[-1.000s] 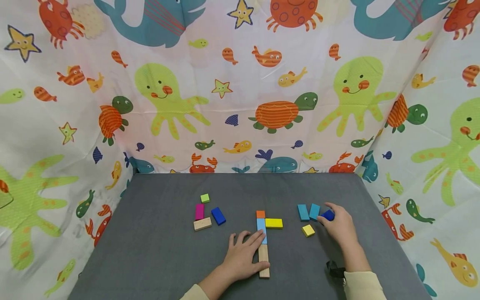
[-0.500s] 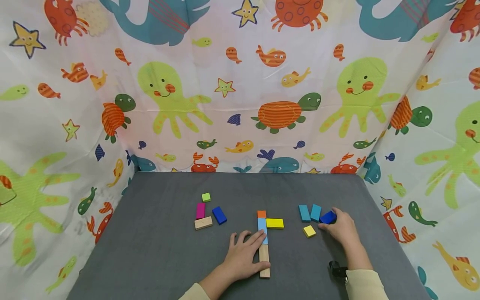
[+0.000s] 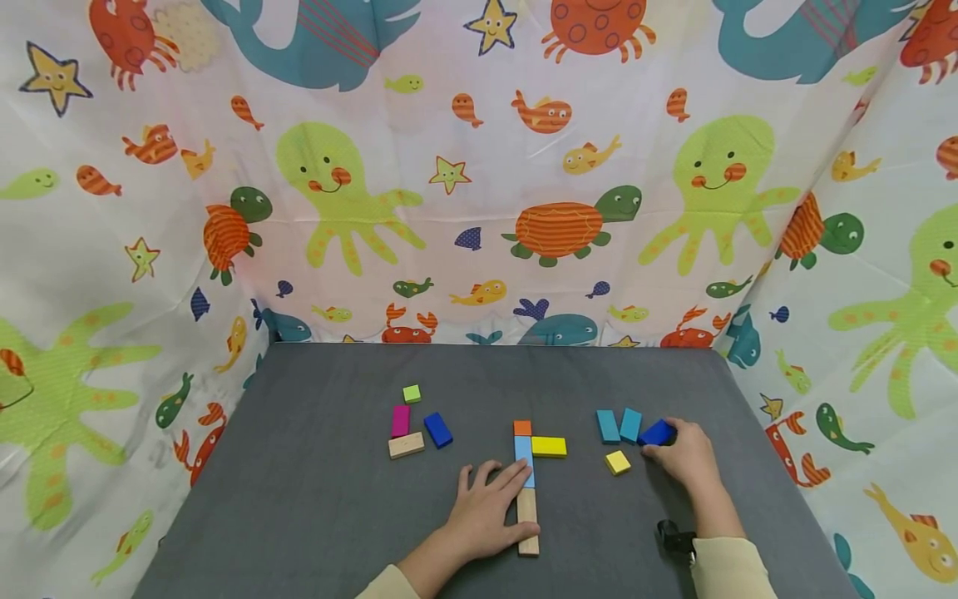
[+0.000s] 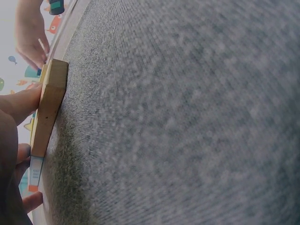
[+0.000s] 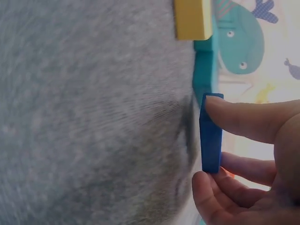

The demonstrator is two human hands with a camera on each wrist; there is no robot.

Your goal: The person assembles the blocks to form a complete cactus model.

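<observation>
My right hand (image 3: 687, 453) pinches a dark blue block (image 5: 211, 136) between thumb and fingers, just right of two teal blocks (image 3: 619, 425). In the right wrist view, the thumb lies at one end of that block and fingers at the other. A yellow cube (image 3: 617, 462) sits in front of the teal pair. My left hand (image 3: 486, 512) rests spread over a line of blocks, fingertips on the light blue block (image 3: 523, 449) and thumb on the wooden block (image 4: 51, 103). An orange block (image 3: 521, 428) tops this line, and a yellow block (image 3: 549, 448) extends rightward from it.
On the left of the grey table (image 3: 299, 499) lie a green cube (image 3: 412, 394), a magenta block (image 3: 400, 421), a wooden block (image 3: 406, 446) and another blue block (image 3: 437, 430). A curtain with sea animals (image 3: 464, 216) rises behind the table and along both sides.
My right hand has turned the dark blue block, so more of its long face shows, and has shifted slightly right and down. The left hand stays on the line of blocks.
</observation>
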